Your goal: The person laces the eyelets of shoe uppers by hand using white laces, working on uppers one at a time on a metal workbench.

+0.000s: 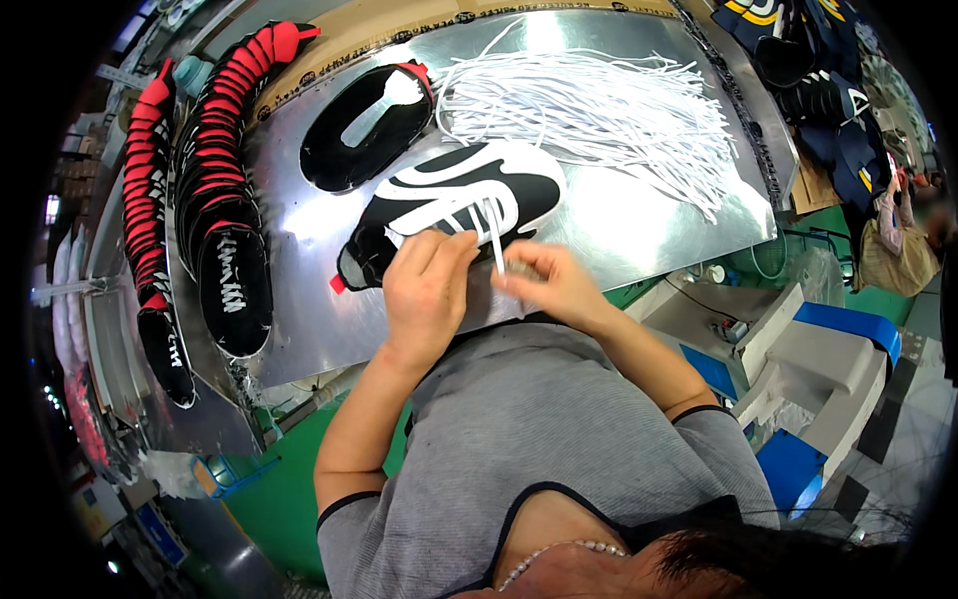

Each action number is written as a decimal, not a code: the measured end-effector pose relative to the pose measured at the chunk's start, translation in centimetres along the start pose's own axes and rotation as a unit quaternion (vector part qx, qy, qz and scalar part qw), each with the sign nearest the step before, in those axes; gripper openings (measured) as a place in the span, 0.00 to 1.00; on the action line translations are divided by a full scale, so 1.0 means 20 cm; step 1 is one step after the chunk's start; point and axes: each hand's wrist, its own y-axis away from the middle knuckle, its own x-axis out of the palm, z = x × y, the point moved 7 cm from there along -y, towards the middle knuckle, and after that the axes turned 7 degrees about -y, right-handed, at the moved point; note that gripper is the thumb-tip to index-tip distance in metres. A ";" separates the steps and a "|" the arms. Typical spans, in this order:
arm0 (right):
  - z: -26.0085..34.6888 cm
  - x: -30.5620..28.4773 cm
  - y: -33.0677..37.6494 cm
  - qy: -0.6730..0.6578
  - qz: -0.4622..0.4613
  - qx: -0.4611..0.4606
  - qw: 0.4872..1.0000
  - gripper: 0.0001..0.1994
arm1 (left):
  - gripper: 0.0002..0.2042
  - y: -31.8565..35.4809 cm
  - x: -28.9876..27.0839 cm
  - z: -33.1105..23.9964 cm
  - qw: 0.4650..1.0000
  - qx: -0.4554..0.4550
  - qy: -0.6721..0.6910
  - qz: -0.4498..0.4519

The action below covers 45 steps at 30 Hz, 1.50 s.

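Observation:
A black and white shoe upper [529,195] with a red tab at its heel lies tilted on the metal tabletop. A white shoelace [496,235] runs from its eyelet area down to my right hand [549,283], whose fingers are pinched on it and slightly blurred. My left hand [427,290] is closed at the upper's near edge, thumb and fingertips together beside the eyelets. Exactly what lies between those left fingertips is partly hidden. Beyond the upper is a black shoe piece [324,150] with a pale, spoon-shaped strip [374,118] on it.
A large bundle of white laces [599,110] spreads over the far right of the metal table [639,225]. Two long rows of nested black and red uppers [235,290] line the left. More dark uppers [838,130] hang or lie at far right, above a beige machine [828,359].

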 end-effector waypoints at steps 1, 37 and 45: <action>-0.03 0.05 0.04 -0.003 0.043 0.027 0.999 0.08 | 0.09 -0.01 -0.01 0.01 1.000 0.001 -0.003 -0.006; 0.04 -0.12 -0.11 0.137 -0.118 -0.105 0.978 0.10 | 0.10 0.03 0.25 0.28 0.973 -0.171 0.002 0.154; 0.03 -0.14 -0.23 0.168 -0.152 -0.097 0.969 0.06 | 0.11 0.01 0.23 0.27 0.975 -0.167 0.016 0.148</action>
